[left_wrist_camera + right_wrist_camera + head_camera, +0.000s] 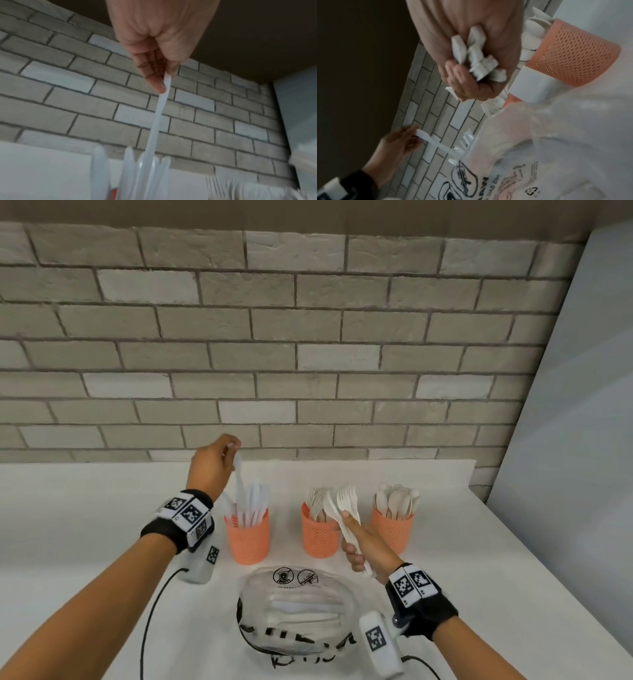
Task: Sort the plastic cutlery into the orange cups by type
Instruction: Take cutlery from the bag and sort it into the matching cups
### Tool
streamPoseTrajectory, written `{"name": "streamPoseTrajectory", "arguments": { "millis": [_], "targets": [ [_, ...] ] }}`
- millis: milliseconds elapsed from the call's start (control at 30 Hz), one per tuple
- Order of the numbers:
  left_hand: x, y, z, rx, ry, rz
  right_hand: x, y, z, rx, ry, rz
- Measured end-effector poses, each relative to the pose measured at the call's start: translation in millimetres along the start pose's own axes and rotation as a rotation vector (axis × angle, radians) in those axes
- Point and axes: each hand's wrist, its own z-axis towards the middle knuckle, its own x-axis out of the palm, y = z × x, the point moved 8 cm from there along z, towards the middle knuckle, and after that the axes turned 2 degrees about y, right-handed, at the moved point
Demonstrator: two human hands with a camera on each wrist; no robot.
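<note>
Three orange mesh cups stand in a row on the white table: the left cup [247, 537] holds knives, the middle cup [318, 535] forks, the right cup [394, 527] spoons. My left hand [219, 462] pinches the handle end of a white plastic knife [239, 484] that hangs down into the left cup; the knife [157, 121] shows in the left wrist view among the other knives. My right hand [363, 546] grips a bundle of white cutlery [346, 508], with forks showing on top, in front of the middle cup. Its handle ends [477, 56] stick out of my fist.
A clear plastic bag [294, 611] with black print and more cutlery inside lies on the table near me. A grey brick wall [308, 337] stands behind the cups and a pale panel [575, 405] at the right. Black cables run along the table by both wrists.
</note>
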Motion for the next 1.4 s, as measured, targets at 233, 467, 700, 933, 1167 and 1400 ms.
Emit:
{"name": "streamPoseTrajectory", "arguments": {
  "millis": [233, 467, 700, 933, 1167, 1400],
  "targets": [
    [52, 39, -27, -0.114, 0.208, 0.162, 7, -6, 4, 0.052, 0.078, 0.143],
    [76, 58, -41, -0.139, 0.285, 0.313, 0, -3, 4, 0.005, 0.073, 0.149],
    [64, 31, -40, -0.098, 0.153, 0.288, -9, 0, 6, -0.087, -0.042, 0.097],
    [95, -50, -60, -0.288, 0.437, -0.358, -1, 10, 9, -0.222, -0.144, 0.028],
    [134, -73, -84, -0.442, 0.604, -0.515, 7, 18, 2, -0.300, -0.161, -0.037],
    [147, -74, -102, -0.574, 0.671, -0.818, 10, 21, -11, -0.340, -0.128, -0.011]
  ]
}}
